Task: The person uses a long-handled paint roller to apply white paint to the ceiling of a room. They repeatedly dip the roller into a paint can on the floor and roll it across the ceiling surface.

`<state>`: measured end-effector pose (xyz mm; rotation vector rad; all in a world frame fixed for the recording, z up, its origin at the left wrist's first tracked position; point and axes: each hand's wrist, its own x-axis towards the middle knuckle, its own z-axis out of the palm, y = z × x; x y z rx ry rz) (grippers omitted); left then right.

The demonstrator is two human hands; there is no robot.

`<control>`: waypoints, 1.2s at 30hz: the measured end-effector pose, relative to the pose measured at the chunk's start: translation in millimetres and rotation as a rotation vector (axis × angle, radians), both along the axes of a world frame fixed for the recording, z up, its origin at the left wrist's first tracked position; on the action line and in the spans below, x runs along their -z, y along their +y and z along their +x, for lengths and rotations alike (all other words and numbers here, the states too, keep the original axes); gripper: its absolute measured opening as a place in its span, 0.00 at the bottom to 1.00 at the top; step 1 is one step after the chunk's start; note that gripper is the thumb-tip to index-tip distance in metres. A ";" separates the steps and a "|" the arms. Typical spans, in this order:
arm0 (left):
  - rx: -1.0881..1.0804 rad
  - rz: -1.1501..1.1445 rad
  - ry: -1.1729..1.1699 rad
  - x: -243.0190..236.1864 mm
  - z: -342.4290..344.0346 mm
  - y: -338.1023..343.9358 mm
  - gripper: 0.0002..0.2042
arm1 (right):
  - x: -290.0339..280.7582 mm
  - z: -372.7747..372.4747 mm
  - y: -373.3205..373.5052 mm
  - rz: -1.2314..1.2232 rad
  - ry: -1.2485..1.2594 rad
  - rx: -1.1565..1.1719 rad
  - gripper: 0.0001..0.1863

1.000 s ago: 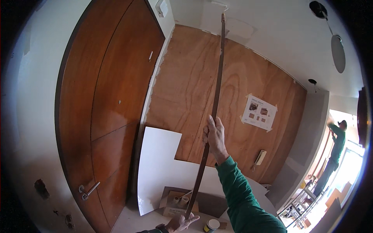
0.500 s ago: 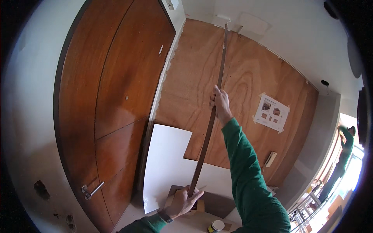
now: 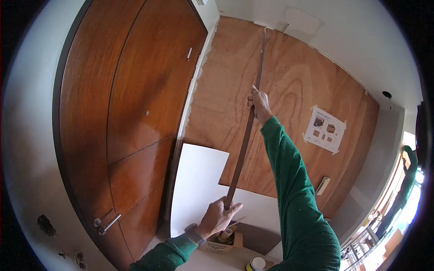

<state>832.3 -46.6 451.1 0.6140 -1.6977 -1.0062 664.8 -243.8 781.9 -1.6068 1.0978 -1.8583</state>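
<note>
A long, narrow brown strip (image 3: pixel 243 156) stands slightly slanted in front of a plywood panel (image 3: pixel 289 81). Its upper end reaches the panel's top edge, by the ceiling. My right hand (image 3: pixel 260 104) is closed around the strip above its middle, arm stretched upward. Down at the lower end, my left hand (image 3: pixel 214 220) grips it with the thumb on the right side. A thin pale stick (image 3: pixel 237 221) juts out beside the left hand; whether that hand holds it too I cannot tell. A white sheet (image 3: pixel 194 189) with a stepped edge covers the panel's lower left.
A wooden door (image 3: pixel 149 90) with a metal handle (image 3: pixel 108 223) stands at left. Below are a cardboard box (image 3: pixel 221 246) and a lidded tub (image 3: pixel 257 263). A printed paper (image 3: pixel 324 130) and a white handset (image 3: pixel 323 185) are on the panel. Far right, a person (image 3: pixel 402 189) reaches upward.
Both hands have moved up, and the strip's lower end sits higher in view. More of the cardboard box now shows below my left hand. The view has shifted slightly.
</note>
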 end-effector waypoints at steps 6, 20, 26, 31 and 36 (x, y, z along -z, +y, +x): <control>-0.074 -0.055 -0.058 46.0 7.9 26.0 0.19 | 43.1 17.7 45.8 -0.090 0.044 0.040 0.15; -0.163 -0.418 0.069 197.2 20.3 71.6 0.17 | 134.7 92.1 192.4 -0.148 0.037 -0.040 0.18; -0.353 -0.654 0.092 229.5 23.8 95.9 0.15 | 155.3 109.6 236.6 -0.172 0.023 -0.045 0.17; -0.262 -0.537 0.040 243.1 35.3 114.2 0.16 | 166.1 134.3 284.3 -0.150 0.044 -0.056 0.17; -0.154 -0.320 0.112 218.5 63.9 139.9 0.17 | 174.2 147.0 310.2 -0.185 0.034 -0.096 0.16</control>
